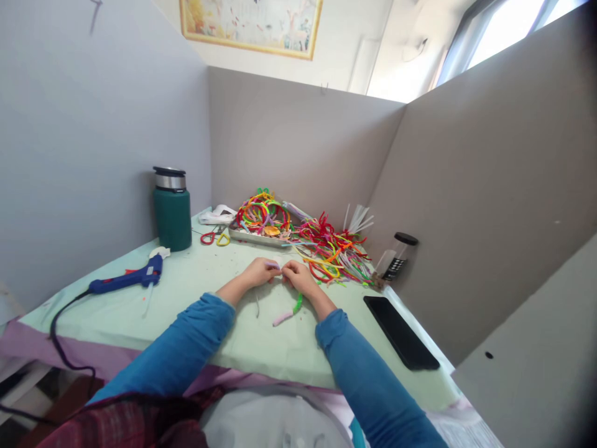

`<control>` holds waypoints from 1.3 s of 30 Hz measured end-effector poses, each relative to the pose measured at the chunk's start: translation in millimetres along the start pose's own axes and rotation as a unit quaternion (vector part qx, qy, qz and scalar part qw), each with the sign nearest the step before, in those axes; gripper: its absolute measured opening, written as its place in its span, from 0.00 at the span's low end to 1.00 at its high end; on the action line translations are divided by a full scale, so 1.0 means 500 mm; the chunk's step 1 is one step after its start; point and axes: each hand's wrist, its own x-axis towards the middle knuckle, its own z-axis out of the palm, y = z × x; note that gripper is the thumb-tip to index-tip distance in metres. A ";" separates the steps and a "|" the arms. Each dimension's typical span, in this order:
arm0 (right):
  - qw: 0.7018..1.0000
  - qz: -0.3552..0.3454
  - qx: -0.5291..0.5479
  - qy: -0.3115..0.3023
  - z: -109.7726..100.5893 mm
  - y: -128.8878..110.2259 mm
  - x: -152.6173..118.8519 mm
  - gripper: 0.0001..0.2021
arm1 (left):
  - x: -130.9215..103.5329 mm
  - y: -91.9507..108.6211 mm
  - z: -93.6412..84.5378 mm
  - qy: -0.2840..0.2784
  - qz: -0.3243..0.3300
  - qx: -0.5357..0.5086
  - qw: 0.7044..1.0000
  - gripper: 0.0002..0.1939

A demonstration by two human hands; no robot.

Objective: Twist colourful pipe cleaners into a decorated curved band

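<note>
My left hand [259, 272] is pinched on a small lilac pipe cleaner piece [272, 265] above the middle of the table. The fingertips of my right hand [298, 276] are pressed together close beside it; what they hold, if anything, is too small to tell. Below my right hand lies a green pipe cleaner [297, 304], with a pale pink piece [282, 319] at its lower end. A short thin grey strand [257, 306] lies below my left hand.
A tray [261, 239] of coiled pipe cleaners stands at the back, beside a loose heap [333, 242]. Scissors [215, 239], a green bottle [172, 214] and a blue glue gun [128, 280] are left; a black phone [400, 333] and a clear container [396, 256] are right.
</note>
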 end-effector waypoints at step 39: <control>1.000 -0.028 -0.006 0.009 0.005 -0.005 -0.002 0.08 | 0.001 0.015 -0.004 -0.010 -0.102 -0.077 0.992 0.19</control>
